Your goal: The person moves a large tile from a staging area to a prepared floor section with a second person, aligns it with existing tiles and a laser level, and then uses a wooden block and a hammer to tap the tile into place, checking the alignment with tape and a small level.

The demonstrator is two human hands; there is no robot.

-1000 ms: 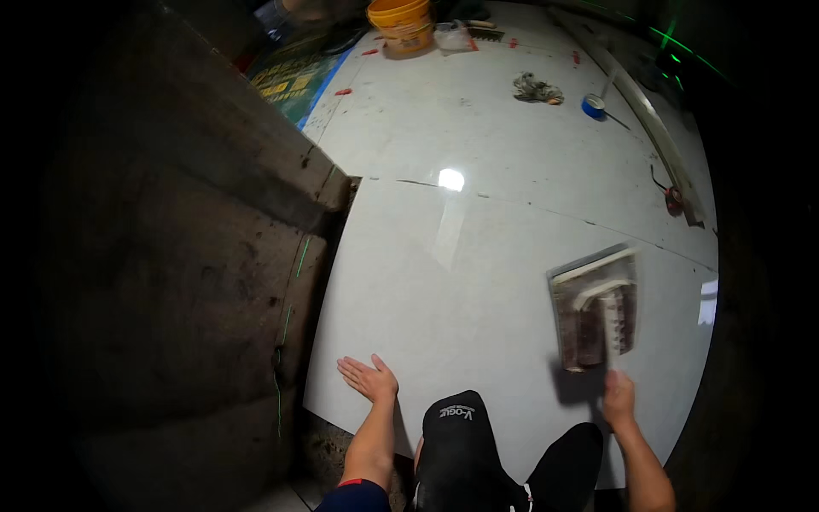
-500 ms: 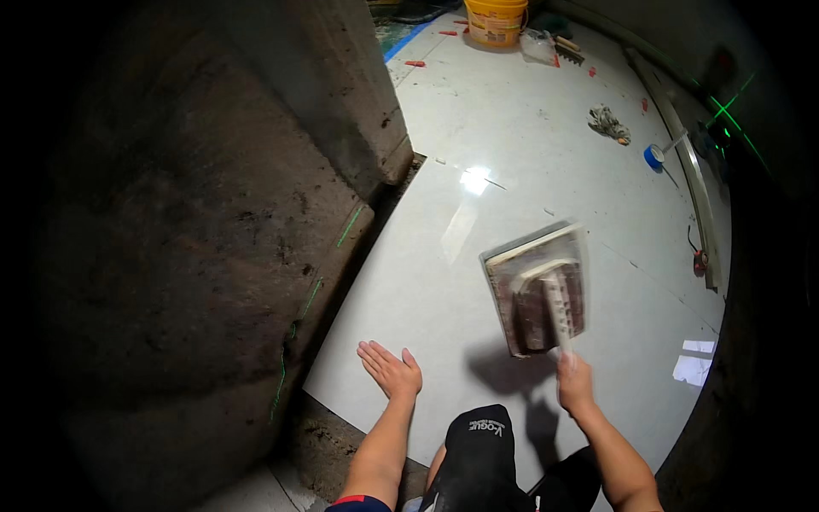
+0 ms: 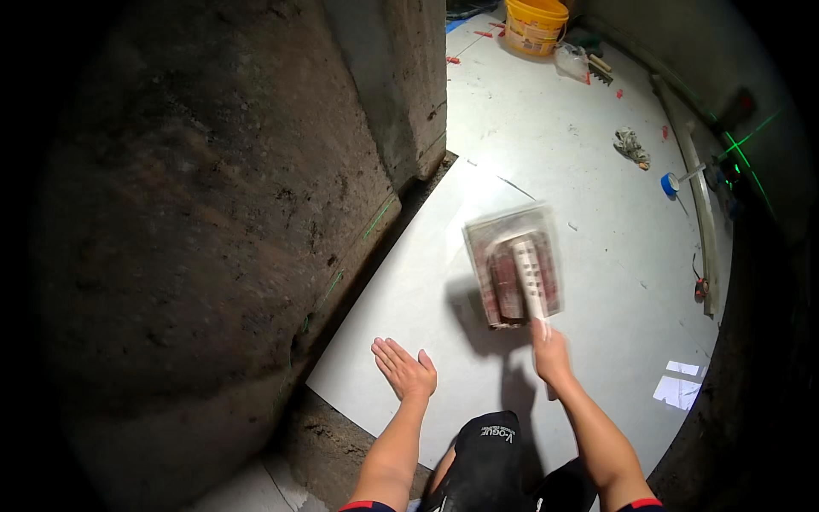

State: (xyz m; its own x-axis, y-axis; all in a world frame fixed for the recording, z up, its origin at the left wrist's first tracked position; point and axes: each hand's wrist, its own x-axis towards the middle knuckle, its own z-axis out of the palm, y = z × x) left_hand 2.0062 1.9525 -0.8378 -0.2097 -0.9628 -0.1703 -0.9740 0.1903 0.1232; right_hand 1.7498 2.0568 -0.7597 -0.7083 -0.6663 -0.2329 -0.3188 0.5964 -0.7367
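Observation:
My right hand point(image 3: 553, 357) is wrapped round the pale, dotted handle of a tile beater point(image 3: 503, 286), a tool with a broad square head in brown and grey. The head is blurred by motion and hangs above a large glossy white tile point(image 3: 409, 290), throwing a shadow to its lower left. My left hand point(image 3: 405, 369) is open, fingers straight and close together, thumb apart. It lies at or just over the tile near its left side; whether the palm touches cannot be made out. My knee in black cloth point(image 3: 486, 456) is between the forearms.
A rough dark wall block point(image 3: 213, 213) stands left, with a gap along the tile's edge. Farther off are a yellow bucket point(image 3: 536, 34), a plastic bag point(image 3: 572, 61), a notched trowel point(image 3: 600, 70), a crumpled rag point(image 3: 631, 148), a blue-ended tool point(image 3: 670, 183) and a long straightedge point(image 3: 701, 205).
The view has swung left. My right hand has carried the tile beater leftward and slightly farther away over the tile. My left hand stays open, shifted a little right.

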